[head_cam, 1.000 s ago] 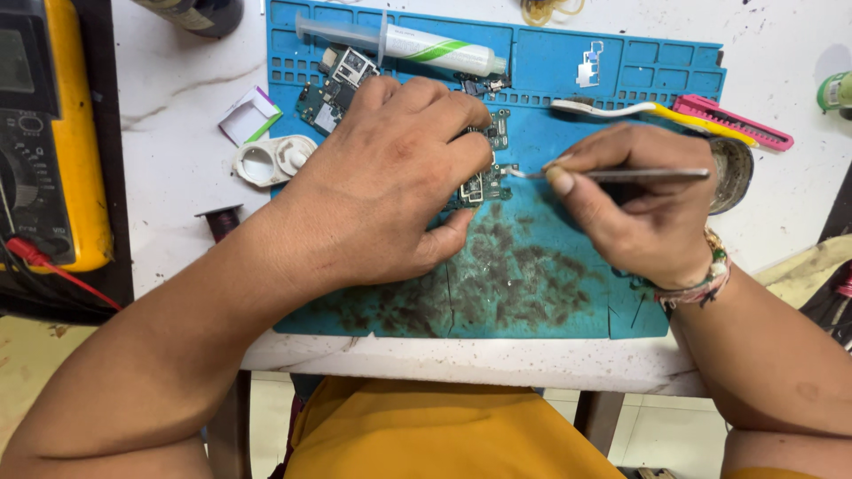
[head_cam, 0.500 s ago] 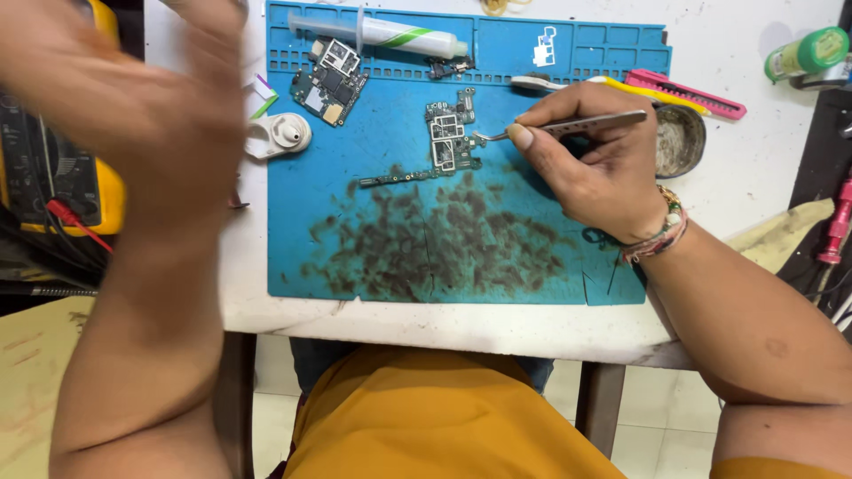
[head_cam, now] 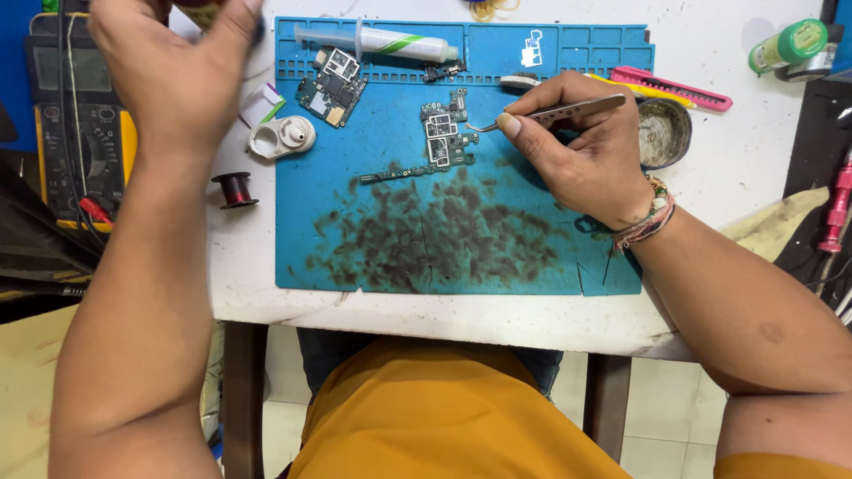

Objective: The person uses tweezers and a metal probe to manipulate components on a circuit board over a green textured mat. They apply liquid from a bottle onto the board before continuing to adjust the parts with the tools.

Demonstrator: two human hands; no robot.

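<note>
Our right hand [head_cam: 586, 146] pinches slim steel tweezers [head_cam: 555, 113] just beside the green circuit board [head_cam: 444, 133] – our raised left hand [head_cam: 173, 62] grips something unclear, well apart.

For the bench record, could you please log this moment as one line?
right hand: holds tweezers, tips by circuit board | left hand: raised over multimeter, grip unclear | board on blue mat
</note>
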